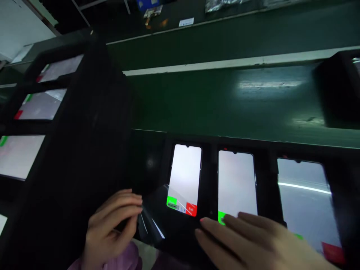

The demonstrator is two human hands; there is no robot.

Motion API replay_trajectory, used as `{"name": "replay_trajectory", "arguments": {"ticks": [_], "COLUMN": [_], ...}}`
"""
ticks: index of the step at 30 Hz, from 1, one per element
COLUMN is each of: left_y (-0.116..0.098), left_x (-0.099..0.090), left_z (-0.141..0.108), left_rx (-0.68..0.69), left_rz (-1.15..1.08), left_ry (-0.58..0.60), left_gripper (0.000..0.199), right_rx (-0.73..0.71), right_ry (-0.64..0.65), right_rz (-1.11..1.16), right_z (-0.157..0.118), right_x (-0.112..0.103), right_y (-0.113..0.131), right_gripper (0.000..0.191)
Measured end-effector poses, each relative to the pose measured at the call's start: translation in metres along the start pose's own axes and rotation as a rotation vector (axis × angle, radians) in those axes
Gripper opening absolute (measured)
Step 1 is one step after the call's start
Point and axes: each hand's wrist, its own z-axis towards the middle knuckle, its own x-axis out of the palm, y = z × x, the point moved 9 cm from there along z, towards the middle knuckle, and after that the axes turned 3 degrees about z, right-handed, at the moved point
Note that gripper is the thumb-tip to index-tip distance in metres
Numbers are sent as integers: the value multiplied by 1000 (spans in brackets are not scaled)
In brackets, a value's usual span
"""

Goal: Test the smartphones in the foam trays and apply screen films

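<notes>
Three lit phones lie in a black tray: the left phone [185, 174] shows a green and a red "Fail" box, the middle phone [236, 180] has its lower end partly covered, and the right phone [303, 202] reflects a bright line. My left hand [112, 223] has its fingers bent and pressed together at the edge of a clear film [154, 213], which reaches over the left phone's lower corner. My right hand [253, 240] is spread over the lower part of the middle phone, fingers apart, holding nothing.
A black stand [92, 123] with several lit phones rises at the left. Behind the tray runs a green surface [197, 97] with pale edge strips. Another black holder [337, 90] is at the right. A small label [186, 22] and plastic bags [222, 4] lie at the top.
</notes>
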Motion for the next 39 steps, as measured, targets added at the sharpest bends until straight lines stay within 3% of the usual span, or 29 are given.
{"name": "replay_trajectory", "arguments": {"ticks": [3, 5, 10, 14, 18, 21, 24, 27, 30, 35, 39], "left_y": [21, 31, 42, 41, 39, 41, 40, 44, 50, 48, 46], "left_x": [4, 12, 35, 51, 81, 91, 90, 89, 91, 104, 107], "left_z": [25, 45, 86, 112, 135, 141, 137, 133, 133, 131, 131], "left_rx": [-64, -69, 1, 58, 130, 151, 199, 177, 124, 155, 190], "left_rz": [67, 56, -30, -92, -46, 65, 95, 42, 13, 44, -50], "left_ry": [-129, -144, -61, -35, 79, 71, 27, 23, 32, 89, 37], "left_gripper": [27, 24, 23, 25, 25, 29, 29, 36, 48, 55, 54], "right_rx": [-136, -137, -45, -81, 54, 326, 642, 813, 863, 894, 929], "right_ry": [13, 41, 82, 38, 7, -23, -149, -297, -393, -367, -371], "right_rz": [-102, -145, -171, -118, 71, 412, 795, 952, 949, 938, 879], "right_z": [20, 28, 35, 37, 48, 58, 58, 53, 46, 37, 34], "right_x": [12, 14, 6, 10, 14, 9, -2, -15, -24, -20, -22], "right_y": [13, 13, 5, 5, -31, -87, -146, -180, -191, -182, -174], "right_gripper": [27, 25, 22, 18, 17, 20, 8, 19, 21, 17, 20]}}
